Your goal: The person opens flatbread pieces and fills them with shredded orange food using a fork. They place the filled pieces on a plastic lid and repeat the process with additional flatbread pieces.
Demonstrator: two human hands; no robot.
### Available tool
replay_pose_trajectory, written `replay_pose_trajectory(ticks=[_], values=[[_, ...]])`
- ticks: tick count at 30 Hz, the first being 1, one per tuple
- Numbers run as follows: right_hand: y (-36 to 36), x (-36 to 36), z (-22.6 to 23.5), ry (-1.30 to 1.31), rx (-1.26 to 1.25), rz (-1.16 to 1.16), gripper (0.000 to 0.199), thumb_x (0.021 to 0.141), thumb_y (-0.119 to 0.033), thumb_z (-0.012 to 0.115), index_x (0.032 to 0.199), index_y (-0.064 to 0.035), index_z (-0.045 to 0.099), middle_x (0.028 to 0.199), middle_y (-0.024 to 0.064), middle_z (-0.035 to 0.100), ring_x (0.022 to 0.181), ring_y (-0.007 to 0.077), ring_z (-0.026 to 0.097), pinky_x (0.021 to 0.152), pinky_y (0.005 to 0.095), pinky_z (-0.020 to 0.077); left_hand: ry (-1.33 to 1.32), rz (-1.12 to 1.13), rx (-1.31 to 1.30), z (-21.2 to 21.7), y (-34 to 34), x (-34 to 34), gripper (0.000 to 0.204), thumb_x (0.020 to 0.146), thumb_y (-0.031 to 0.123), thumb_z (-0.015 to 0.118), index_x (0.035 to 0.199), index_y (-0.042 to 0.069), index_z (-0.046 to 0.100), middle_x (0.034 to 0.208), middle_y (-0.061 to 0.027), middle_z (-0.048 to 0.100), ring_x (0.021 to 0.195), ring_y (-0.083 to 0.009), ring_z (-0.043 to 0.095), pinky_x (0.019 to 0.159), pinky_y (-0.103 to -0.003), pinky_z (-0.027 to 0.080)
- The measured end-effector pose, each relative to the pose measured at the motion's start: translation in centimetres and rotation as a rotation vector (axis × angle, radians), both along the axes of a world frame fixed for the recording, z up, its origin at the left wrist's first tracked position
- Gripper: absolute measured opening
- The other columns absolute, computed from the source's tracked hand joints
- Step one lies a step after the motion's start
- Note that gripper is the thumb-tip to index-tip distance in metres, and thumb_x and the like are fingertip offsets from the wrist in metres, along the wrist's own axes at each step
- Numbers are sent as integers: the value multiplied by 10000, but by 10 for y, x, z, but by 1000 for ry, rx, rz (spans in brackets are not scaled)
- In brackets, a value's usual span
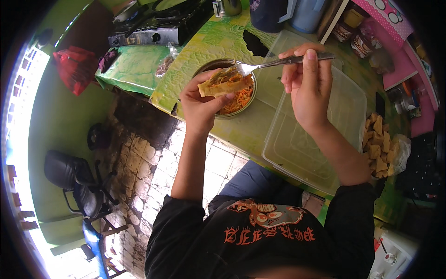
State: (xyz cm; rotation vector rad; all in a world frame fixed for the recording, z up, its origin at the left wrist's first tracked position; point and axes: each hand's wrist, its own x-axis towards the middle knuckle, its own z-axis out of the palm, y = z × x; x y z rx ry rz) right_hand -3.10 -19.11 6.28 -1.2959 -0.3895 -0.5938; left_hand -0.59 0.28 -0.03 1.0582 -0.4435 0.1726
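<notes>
My left hand (200, 106) is closed around a split piece of fried tofu (224, 88), which has shredded orange and green filling in its opening. Just below that hand stands a round metal bowl (213, 63), partly hidden by it, with shredded carrot mix (240, 101) inside. My right hand (310, 88) grips a metal fork (272, 63) by its handle. The fork's head touches the filling at the tofu's open side; its tines are partly hidden there.
A clear plastic tray (320, 135) lies under my right forearm. Several tofu pieces (378, 144) are heaped by a plastic bag (400, 153) at the right. Blue pitchers (309, 16) and a stove (148, 37) stand at the back. An office chair (83, 186) is at left.
</notes>
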Motion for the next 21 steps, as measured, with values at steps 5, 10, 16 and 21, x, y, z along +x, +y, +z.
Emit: replay_pose_trajectory(ticks=[5, 10, 16, 21], values=[[0, 1, -8, -83, -30, 6, 181, 1018, -212, 340, 992, -67, 445, 910, 122, 605, 574, 69, 527, 465, 187, 382, 98, -3, -39, -2, -5, 0, 448, 670, -101, 743, 1089, -38, 599, 1046, -126, 656, 944, -183, 639, 859, -316, 519], [-7, 0, -7, -101, -29, 2, 184, 1016, -206, 351, 1001, -49, 445, 926, 138, 610, 589, 86, 541, 476, 199, 403, 166, -21, -44, -7, -4, 5, 434, 677, -120, 726, 1084, -42, 597, 1061, -130, 649, 962, -188, 633, 870, -317, 512], [-31, 23, -9, 112, 94, -145, 216, 1011, -236, 395, 992, -42, 488, 947, 141, 613, 603, 99, 518, 539, 225, 408, 13, 115, 128, -7, 17, 8, 437, 664, -127, 719, 1075, -29, 604, 1105, -123, 611, 1035, -198, 591, 928, -337, 477], [-24, 44, -54, 454, -89, -102, 221, 988, -239, 438, 996, -23, 486, 836, 98, 626, 629, 119, 593, 530, 237, 434, -357, 222, 341, -1, 28, 11, 406, 646, -37, 758, 1029, -18, 626, 1125, -116, 597, 987, -182, 604, 880, -317, 495]])
